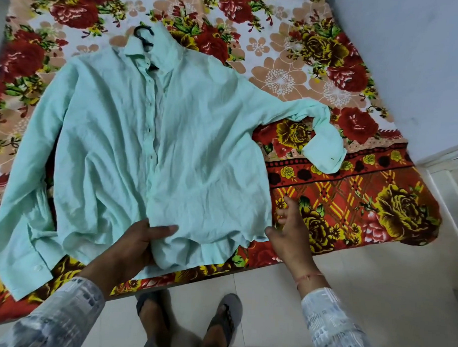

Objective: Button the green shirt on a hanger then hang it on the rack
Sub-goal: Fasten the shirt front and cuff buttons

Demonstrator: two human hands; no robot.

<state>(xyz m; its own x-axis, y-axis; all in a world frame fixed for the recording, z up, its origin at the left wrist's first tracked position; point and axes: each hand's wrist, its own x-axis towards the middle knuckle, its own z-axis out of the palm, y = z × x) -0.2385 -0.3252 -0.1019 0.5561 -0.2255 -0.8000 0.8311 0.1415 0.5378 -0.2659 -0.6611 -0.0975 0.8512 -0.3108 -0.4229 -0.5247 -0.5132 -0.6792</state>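
Observation:
The pale green shirt (113,142) lies flat on the bed, front side up, collar at the far end. A black hanger (144,33) sits inside it, its hook poking out above the collar. The button placket runs down the middle and looks partly open near the collar. My left hand (138,245) grips the bottom hem at the middle, thumb on top of the cloth. Just off the hem's right corner, my right hand (289,228) hovers with its fingers spread and relaxed, holding nothing. The right sleeve trails out over the bedsheet, its cuff (326,154) folded back.
A floral red, yellow and peach bedsheet (352,199) covers the bed. A white wall (423,77) stands to the right. The pale tiled floor (375,284) runs along the bed's near edge, with my feet in grey sandals (226,320) on it. No rack is in view.

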